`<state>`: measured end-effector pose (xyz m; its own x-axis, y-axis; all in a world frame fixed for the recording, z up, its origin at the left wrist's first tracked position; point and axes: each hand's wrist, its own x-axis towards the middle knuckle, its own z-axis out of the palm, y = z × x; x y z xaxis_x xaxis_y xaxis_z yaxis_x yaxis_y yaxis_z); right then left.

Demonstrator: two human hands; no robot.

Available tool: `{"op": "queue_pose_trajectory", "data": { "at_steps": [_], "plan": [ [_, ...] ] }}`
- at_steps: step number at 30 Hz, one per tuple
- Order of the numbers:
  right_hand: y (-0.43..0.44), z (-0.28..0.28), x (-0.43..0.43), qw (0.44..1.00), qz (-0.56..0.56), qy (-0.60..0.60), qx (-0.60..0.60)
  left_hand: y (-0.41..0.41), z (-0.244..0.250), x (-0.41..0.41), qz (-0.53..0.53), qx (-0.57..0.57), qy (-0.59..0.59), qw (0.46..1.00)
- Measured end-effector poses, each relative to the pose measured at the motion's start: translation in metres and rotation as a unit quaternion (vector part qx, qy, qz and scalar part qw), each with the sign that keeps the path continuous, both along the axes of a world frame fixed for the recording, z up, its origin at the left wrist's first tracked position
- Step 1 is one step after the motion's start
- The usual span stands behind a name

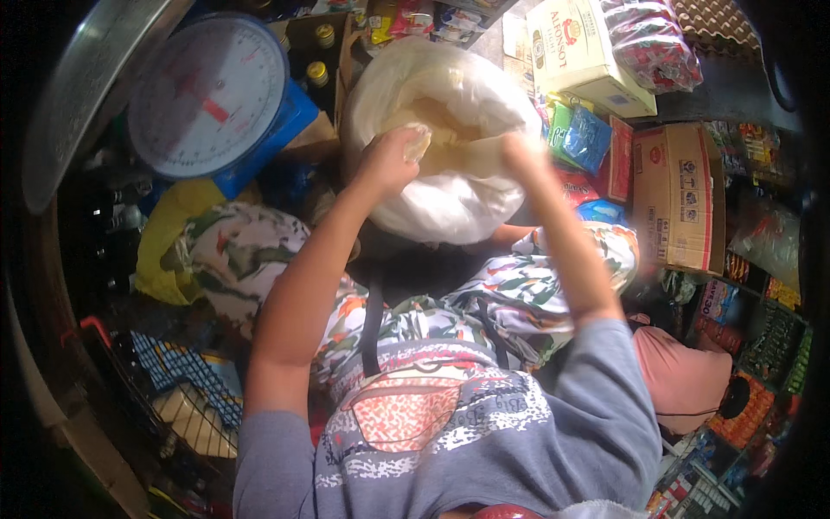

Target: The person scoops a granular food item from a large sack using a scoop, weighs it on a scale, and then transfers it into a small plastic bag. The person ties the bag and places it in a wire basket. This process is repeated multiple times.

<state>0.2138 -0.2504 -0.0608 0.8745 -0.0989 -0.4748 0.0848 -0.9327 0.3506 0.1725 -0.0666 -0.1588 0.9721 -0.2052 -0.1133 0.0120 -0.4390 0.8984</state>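
Observation:
A white plastic sack [447, 214] with a rolled-down mouth stands before me, pale yellowish contents showing inside. Over its left side, my left hand [391, 159] is closed around the edge of a small pale, translucent item [418, 145], perhaps a plastic bag. My right hand [524, 156], blurred by motion, is over the sack's right side. A pale blurred shape [483, 156] extends from it towards the middle of the mouth; I cannot tell what it is or whether the hand grips it.
A blue dial scale [207, 97] stands at the upper left, beside a carton with capped bottles [318, 72]. Cartons [674, 194] and packets [587, 139] lie at the right. A wire basket [194, 415] is at the lower left. Someone in pink [684, 376] is at the right.

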Motion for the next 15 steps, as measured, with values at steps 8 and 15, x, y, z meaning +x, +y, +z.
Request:
{"op": "queue_pose_trajectory", "data": {
  "at_steps": [8,15],
  "plan": [
    [-0.051,-0.201,-0.006,0.923,-0.177,0.042,0.338,0.004,0.030,-0.007,-0.017,0.019,0.008,1.000],
    [-0.031,-0.180,-0.016,0.843,-0.228,-0.096,0.478,0.001,0.022,-0.001,0.025,-0.071,0.060,0.995]
  ]
}}
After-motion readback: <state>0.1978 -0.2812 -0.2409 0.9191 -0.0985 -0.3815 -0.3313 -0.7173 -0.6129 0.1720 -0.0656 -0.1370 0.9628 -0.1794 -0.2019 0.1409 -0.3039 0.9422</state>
